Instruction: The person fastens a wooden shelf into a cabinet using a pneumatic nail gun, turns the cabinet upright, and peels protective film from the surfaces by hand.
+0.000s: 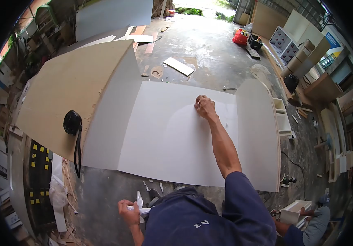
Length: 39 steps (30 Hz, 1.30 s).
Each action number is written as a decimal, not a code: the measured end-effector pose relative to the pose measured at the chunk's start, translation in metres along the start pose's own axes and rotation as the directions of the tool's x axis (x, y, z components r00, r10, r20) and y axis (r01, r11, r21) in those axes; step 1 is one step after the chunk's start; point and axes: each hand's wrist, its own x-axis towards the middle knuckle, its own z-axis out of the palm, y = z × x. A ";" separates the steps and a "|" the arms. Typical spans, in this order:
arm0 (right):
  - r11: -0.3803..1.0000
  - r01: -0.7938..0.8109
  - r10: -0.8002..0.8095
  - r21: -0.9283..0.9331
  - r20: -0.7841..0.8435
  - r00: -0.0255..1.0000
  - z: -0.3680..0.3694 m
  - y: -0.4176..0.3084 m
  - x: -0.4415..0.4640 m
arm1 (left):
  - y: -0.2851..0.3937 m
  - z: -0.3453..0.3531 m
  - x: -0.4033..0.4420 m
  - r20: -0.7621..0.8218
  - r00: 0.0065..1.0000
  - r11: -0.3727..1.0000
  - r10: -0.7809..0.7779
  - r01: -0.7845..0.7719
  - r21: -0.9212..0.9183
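A large white sheet (172, 131) spans the space between two upright white sides of a wooden carcass. Over its far half is my right hand (205, 108), fingers curled in a pinch at the surface; whatever they hold, if anything, is too small to make out. Low on the left, in front of my body, my left hand (129, 212) is closed around a crumpled white strip (140, 201). A black tape measure (72, 122) with a wrist strap rests on the bare plywood face (57, 90) of the left side.
The right side panel (256, 135) stands upright. White scraps (161, 187) lie on the concrete floor by my feet. Beyond the sheet is a loose white board (179, 66). A co-worker (317, 223) crouches at the lower right beside a white box (293, 212).
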 end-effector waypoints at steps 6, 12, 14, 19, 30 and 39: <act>0.999 0.033 -0.032 -0.014 0.015 0.999 0.003 -0.003 -0.001 | 0.043 0.011 0.035 0.103 0.993 0.997 0.055 -0.050 -0.050; 0.963 0.116 -0.102 0.244 -0.069 0.992 0.009 0.025 0.006 | 0.058 0.026 0.052 0.097 0.987 0.974 0.124 -0.103 -0.204; 0.888 0.163 -0.101 0.430 -0.162 0.982 0.011 0.029 0.005 | 0.060 0.029 0.054 0.083 0.986 0.976 0.144 -0.128 -0.179; 0.937 0.184 -0.138 0.296 -0.169 0.976 0.003 0.010 -0.006 | 0.076 0.031 0.055 0.020 0.981 0.975 0.193 -0.189 -0.119; 0.947 0.299 -0.217 0.117 -0.450 0.866 0.022 -0.005 -0.046 | 0.088 0.034 0.076 0.053 0.953 0.918 0.298 -0.271 -0.289; 0.853 0.404 -0.256 0.330 -0.411 0.875 0.010 -0.053 -0.162 | 0.139 0.073 0.114 0.187 0.825 0.821 0.533 -0.451 -0.350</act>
